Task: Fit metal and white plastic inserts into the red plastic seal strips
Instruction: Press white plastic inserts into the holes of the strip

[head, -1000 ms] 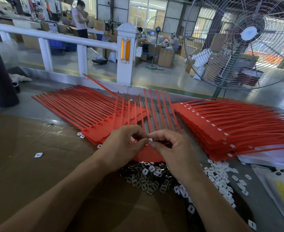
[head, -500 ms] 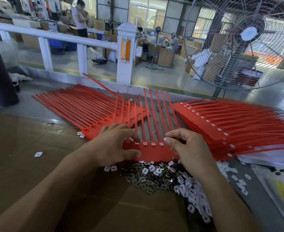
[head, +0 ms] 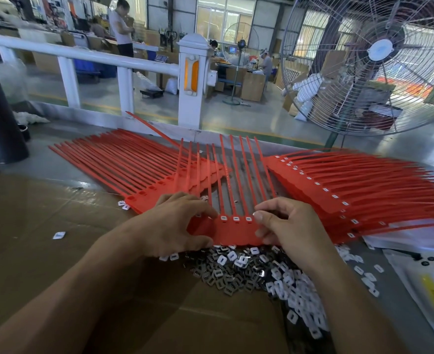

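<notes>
As both curl, left hand (head: 175,223), right hand (head: 284,226), gripping red strip (head: 232,235)

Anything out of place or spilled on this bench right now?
Yes: one white insert lies alone on the cardboard, left of the left hand, away from the insert pile. One red strip sticks up askew from the left stack.

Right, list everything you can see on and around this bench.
held seal strip panel: one, red, centre, three white inserts visible
left strip stack: many, red, sockets empty
right strip stack: many, red, white inserts fitted
metal inserts: pile, grey, below held panel
white inserts: pile, white, right of metal
cardboard: brown, left foreground
fan: one, grey, right rear
railing: white, behind
left hand: grips panel
right hand: grips panel
</notes>
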A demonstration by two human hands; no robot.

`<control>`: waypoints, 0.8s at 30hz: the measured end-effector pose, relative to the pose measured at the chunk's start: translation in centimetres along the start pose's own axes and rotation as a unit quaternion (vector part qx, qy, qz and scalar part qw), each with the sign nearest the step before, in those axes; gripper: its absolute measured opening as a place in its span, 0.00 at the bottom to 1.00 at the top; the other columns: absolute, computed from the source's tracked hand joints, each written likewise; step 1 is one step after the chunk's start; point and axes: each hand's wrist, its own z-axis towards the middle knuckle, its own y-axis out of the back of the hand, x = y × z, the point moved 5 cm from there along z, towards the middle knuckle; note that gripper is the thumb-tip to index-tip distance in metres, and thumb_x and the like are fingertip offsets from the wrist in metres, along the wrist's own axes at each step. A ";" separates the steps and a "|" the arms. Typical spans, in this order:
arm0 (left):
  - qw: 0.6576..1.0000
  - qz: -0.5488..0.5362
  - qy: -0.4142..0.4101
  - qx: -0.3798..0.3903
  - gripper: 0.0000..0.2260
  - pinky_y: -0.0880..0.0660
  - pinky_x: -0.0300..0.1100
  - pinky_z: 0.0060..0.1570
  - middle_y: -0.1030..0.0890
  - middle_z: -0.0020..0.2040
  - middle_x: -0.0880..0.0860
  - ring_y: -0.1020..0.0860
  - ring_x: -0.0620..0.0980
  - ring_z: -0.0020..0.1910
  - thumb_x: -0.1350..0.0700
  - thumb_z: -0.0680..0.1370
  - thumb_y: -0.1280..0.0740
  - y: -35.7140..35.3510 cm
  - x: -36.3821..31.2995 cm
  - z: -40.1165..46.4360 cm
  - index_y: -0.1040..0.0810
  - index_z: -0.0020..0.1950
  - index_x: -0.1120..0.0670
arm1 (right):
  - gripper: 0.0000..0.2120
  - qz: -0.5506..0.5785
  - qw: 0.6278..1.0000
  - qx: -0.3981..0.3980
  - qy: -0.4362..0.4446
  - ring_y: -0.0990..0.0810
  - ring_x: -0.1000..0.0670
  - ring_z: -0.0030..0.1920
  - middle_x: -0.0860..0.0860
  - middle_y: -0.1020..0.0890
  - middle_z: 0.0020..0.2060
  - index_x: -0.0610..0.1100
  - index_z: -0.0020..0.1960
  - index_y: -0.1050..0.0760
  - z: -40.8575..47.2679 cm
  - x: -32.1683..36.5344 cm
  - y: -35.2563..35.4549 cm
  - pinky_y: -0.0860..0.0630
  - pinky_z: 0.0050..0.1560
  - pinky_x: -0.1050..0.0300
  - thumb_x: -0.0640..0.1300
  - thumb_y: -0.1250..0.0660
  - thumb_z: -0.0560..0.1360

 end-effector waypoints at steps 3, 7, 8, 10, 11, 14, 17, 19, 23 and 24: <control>1.000 -0.007 0.003 -0.017 0.26 0.44 0.43 0.66 0.29 0.63 0.36 0.39 0.37 0.64 0.33 0.73 0.31 0.0 0.0 0.0 0.29 0.70 0.38 | 0.04 0.008 1.000 -0.006 0.014 0.13 0.56 0.38 0.55 0.13 0.38 0.54 0.49 0.17 0.0 0.2 -0.1 0.19 0.40 0.62 0.45 0.28 0.80; 1.000 -0.009 0.000 -0.027 0.27 0.45 0.46 0.71 0.29 0.65 0.36 0.39 0.40 0.69 0.33 0.73 0.31 -0.6 -0.6 0.2 0.30 0.70 0.38 | 0.03 -0.014 0.999 0.029 0.004 0.13 0.54 0.39 0.53 0.13 0.37 0.53 0.49 0.17 -0.1 0.1 -0.9 0.17 0.45 0.55 0.45 0.28 0.80; 1.000 -0.009 -0.001 -0.028 0.27 0.45 0.47 0.72 0.29 0.65 0.37 0.39 0.40 0.69 0.33 0.73 0.32 -0.7 -0.7 0.2 0.30 0.70 0.38 | 0.03 -0.014 0.999 0.034 0.001 0.13 0.53 0.39 0.52 0.13 0.37 0.52 0.49 0.17 -0.1 0.1 -1.0 0.16 0.46 0.53 0.45 0.28 0.80; 1.000 -0.007 -0.001 -0.025 0.27 0.44 0.49 0.72 0.30 0.65 0.37 0.39 0.40 0.70 0.32 0.74 0.32 -0.9 -0.7 0.2 0.31 0.70 0.37 | 0.04 -0.012 0.999 0.037 0.002 0.12 0.53 0.39 0.52 0.13 0.37 0.52 0.49 0.17 -0.1 0.1 -1.0 0.15 0.45 0.53 0.44 0.28 0.80; 1.000 -0.005 0.000 -0.024 0.27 0.44 0.49 0.73 0.30 0.66 0.37 0.39 0.41 0.70 0.32 0.73 0.32 -0.9 -0.6 0.2 0.31 0.70 0.37 | 0.04 -0.011 0.999 0.037 0.005 0.13 0.53 0.39 0.53 0.13 0.38 0.52 0.49 0.17 -0.1 0.1 -1.0 0.15 0.44 0.55 0.44 0.28 0.80; 1.000 0.001 0.003 -0.018 0.27 0.45 0.50 0.74 0.30 0.67 0.37 0.40 0.41 0.71 0.31 0.73 0.33 -1.0 -0.4 0.3 0.31 0.70 0.36 | 0.04 -0.021 0.999 0.027 0.022 0.14 0.55 0.37 0.56 0.13 0.39 0.55 0.49 0.17 -0.1 0.0 -0.8 0.21 0.38 0.66 0.46 0.27 0.79; 1.000 0.001 0.004 -0.014 0.27 0.45 0.49 0.72 0.30 0.67 0.36 0.40 0.41 0.71 0.30 0.73 0.34 -1.0 -0.2 0.4 0.31 0.70 0.36 | 0.05 -0.017 0.999 -0.008 0.034 0.15 0.57 0.39 0.60 0.14 0.42 0.56 0.49 0.16 0.2 -0.2 -0.3 0.21 0.38 0.65 0.45 0.27 0.79; 1.000 0.002 0.005 -0.012 0.27 0.46 0.46 0.70 0.30 0.67 0.36 0.40 0.41 0.70 0.30 0.72 0.34 -1.1 -0.1 0.4 0.30 0.70 0.36 | 0.06 -0.013 0.999 -0.038 0.034 0.15 0.57 0.39 0.61 0.14 0.43 0.56 0.48 0.16 0.5 -0.4 0.3 0.21 0.39 0.61 0.44 0.27 0.79; 1.000 0.005 0.003 -0.014 0.27 0.46 0.45 0.68 0.30 0.66 0.37 0.39 0.41 0.70 0.28 0.73 0.36 -1.1 -0.1 0.4 0.30 0.69 0.36 | 0.06 -0.009 0.995 -0.098 0.021 0.15 0.58 0.39 0.62 0.14 0.42 0.55 0.48 0.16 1.2 -1.5 2.0 0.20 0.43 0.55 0.43 0.27 0.78; 1.000 0.004 0.004 -0.014 0.27 0.46 0.45 0.68 0.30 0.66 0.37 0.39 0.41 0.70 0.28 0.73 0.37 -1.1 -0.2 0.4 0.30 0.70 0.36 | 0.06 -0.010 0.994 -0.110 0.016 0.15 0.57 0.40 0.62 0.14 0.42 0.55 0.48 0.16 1.3 -1.8 2.4 0.20 0.45 0.54 0.43 0.27 0.78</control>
